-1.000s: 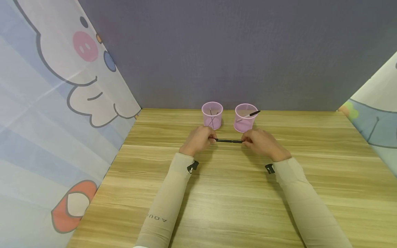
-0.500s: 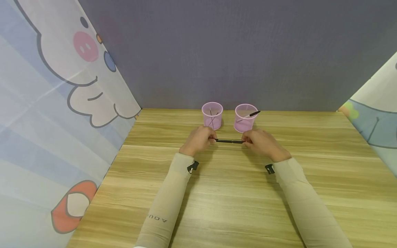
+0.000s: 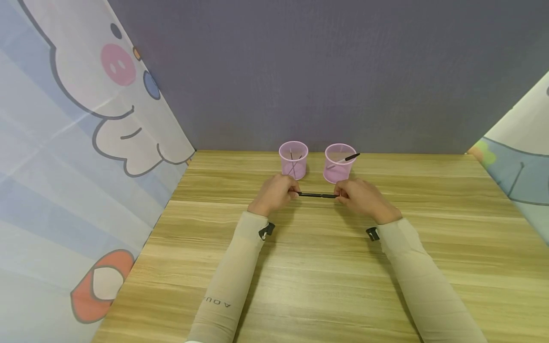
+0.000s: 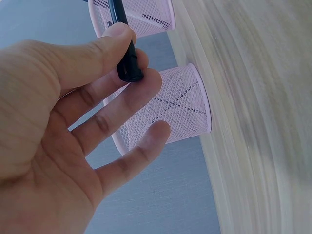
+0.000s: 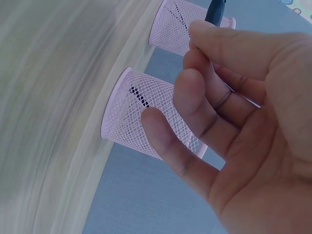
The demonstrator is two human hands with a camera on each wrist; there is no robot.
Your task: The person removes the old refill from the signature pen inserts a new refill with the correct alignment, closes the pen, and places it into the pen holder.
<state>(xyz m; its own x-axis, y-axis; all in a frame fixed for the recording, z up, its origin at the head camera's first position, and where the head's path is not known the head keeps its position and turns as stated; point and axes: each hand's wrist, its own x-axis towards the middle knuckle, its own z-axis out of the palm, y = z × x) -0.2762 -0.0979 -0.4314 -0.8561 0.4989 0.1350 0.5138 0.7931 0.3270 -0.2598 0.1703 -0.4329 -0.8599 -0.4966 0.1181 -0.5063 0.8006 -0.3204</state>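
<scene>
A slim black pen (image 3: 316, 195) lies level between both hands, in front of two pink mesh pen holders. My left hand (image 3: 276, 193) pinches its left end between thumb and fingers; in the left wrist view the pen's end (image 4: 130, 70) pokes past the thumb while the other fingers spread loosely. My right hand (image 3: 362, 197) pinches the right end, and only a short dark piece of pen (image 5: 215, 12) shows above the thumb in the right wrist view. Behind the left hand stands the left pen holder (image 3: 294, 172), the right pen holder (image 3: 334, 174) behind the right hand.
Thin dark sticks (image 3: 293, 164) cross inside the left holder. A pen with a black end (image 3: 352, 156) leans out over the right holder's rim. The wooden table (image 3: 317, 276) ends at a grey back wall (image 3: 326, 76); a cartoon-print curtain (image 3: 51, 190) hangs along the left.
</scene>
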